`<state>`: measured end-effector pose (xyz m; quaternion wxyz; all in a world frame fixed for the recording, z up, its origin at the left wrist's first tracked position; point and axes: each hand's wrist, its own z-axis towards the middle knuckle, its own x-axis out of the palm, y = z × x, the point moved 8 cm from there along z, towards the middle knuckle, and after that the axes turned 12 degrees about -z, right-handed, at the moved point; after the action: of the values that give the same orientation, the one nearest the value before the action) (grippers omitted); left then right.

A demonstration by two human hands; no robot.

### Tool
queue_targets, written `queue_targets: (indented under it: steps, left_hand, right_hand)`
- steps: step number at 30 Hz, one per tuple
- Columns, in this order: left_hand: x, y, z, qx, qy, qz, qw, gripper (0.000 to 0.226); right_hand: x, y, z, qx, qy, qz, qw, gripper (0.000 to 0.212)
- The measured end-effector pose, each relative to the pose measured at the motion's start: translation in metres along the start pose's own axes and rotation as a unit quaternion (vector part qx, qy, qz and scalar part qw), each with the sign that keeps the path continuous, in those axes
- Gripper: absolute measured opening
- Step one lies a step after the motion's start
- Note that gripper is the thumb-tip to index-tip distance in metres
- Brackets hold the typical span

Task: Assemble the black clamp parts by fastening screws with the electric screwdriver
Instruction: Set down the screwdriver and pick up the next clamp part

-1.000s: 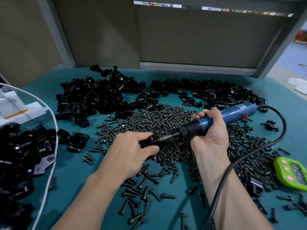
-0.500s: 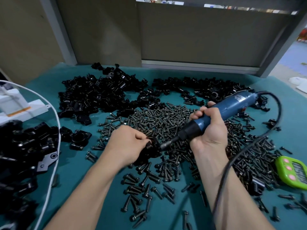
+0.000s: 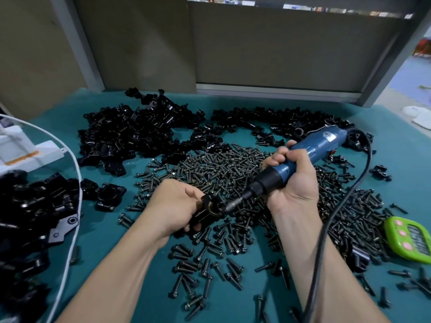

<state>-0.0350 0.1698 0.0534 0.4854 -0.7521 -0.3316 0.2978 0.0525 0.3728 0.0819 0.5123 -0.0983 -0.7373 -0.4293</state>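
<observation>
From the head view: gripping a black clamp (image 3: 208, 209) in the left hand (image 3: 173, 206), fingers curled round it, over scattered screws (image 3: 210, 166) on the teal worktop (image 3: 140, 264). Clutching the electric screwdriver (image 3: 310, 151) in the right hand (image 3: 291, 183), fingers clenched, bit tip against the clamp.

I read this as a small assembly workshop, one bench station. What I see on my feed:
- teal-covered workbench (image 3: 233, 308), with bulk piles of identical black clamp parts (image 3: 130, 141) along the back
- loose heap of dark flanged screws (image 3: 219, 166) mid-bench
- corded blue electric screwdriver (image 3: 310, 152) with black cable (image 3: 323, 241), and one clamp (image 3: 210, 212) at its bit
- clear bin (image 3: 80, 197) of black parts at left
- green timer (image 3: 412, 238) at right

Behind the bench are a grey metal frame post (image 3: 77, 43) and drab panels (image 3: 291, 47). I see blue floor (image 3: 410, 73) past the right post.
</observation>
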Motion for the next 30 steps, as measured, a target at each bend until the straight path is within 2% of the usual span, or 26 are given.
queue_targets:
  steps: [3,5,7,8,11,14,15,17,19,21,23,25,26,27,28,30]
  left_hand:
    - [0.005,0.006,0.000,-0.035,0.037,-0.034,0.998,0.026]
    - [0.019,0.005,-0.005,-0.047,0.121,-0.041,0.991,0.025]
    - [0.035,0.000,-0.015,-0.036,0.210,-0.037,0.976,0.040]
    - [0.040,0.000,-0.018,-0.035,0.230,-0.042,0.972,0.041]
    - [0.042,-0.002,-0.020,-0.038,0.226,-0.085,0.970,0.016]
    - [0.022,-0.006,-0.013,-0.030,0.173,-0.201,0.964,0.039]
    - [0.010,-0.009,-0.009,-0.011,0.136,-0.249,0.959,0.041]
    - [-0.015,-0.014,-0.001,0.042,0.048,-0.309,0.949,0.028]
    - [-0.032,-0.017,0.003,0.086,-0.040,-0.312,0.945,0.012]
    - [-0.034,-0.019,0.002,0.111,-0.085,-0.286,0.948,0.024]
    - [-0.032,-0.020,-0.001,0.127,-0.115,-0.249,0.953,0.031]
    - [-0.036,-0.020,-0.003,0.144,-0.164,-0.168,0.961,0.041]
    - [-0.038,-0.020,-0.004,0.150,-0.189,-0.127,0.962,0.047]
    - [-0.040,-0.021,-0.006,0.154,-0.212,-0.096,0.960,0.053]
    - [-0.042,-0.022,-0.009,0.158,-0.237,-0.065,0.956,0.056]
    - [-0.043,-0.028,-0.015,0.185,-0.269,-0.010,0.945,0.049]
  right_hand:
    - [0.007,0.004,-0.001,0.017,0.029,0.029,0.999,0.024]
    - [0.010,0.003,-0.002,0.031,0.048,0.067,0.996,0.029]
    - [0.008,0.002,-0.001,0.040,0.050,0.099,0.993,0.031]
    - [0.006,0.002,-0.001,0.045,0.046,0.109,0.992,0.031]
    - [-0.004,0.004,0.001,0.053,0.029,0.140,0.988,0.032]
    - [-0.012,0.015,0.006,0.048,0.018,0.166,0.985,0.036]
    - [-0.014,0.018,0.007,0.046,0.013,0.159,0.986,0.035]
    - [-0.015,0.021,0.007,0.044,-0.008,0.110,0.993,0.036]
    - [-0.018,0.020,0.005,0.047,-0.039,0.048,0.997,0.046]
    - [-0.018,0.019,0.001,0.070,-0.065,-0.032,0.995,0.050]
    - [-0.011,0.020,-0.006,0.085,-0.074,-0.180,0.977,0.040]
    - [-0.003,0.025,-0.013,0.049,-0.071,-0.362,0.928,0.029]
    - [0.001,0.031,-0.017,0.010,-0.073,-0.461,0.884,0.026]
    - [0.006,0.039,-0.021,-0.033,-0.080,-0.567,0.819,0.027]
    - [0.010,0.046,-0.025,-0.068,-0.090,-0.665,0.738,0.031]
    - [0.013,0.054,-0.030,-0.087,-0.111,-0.806,0.576,0.058]
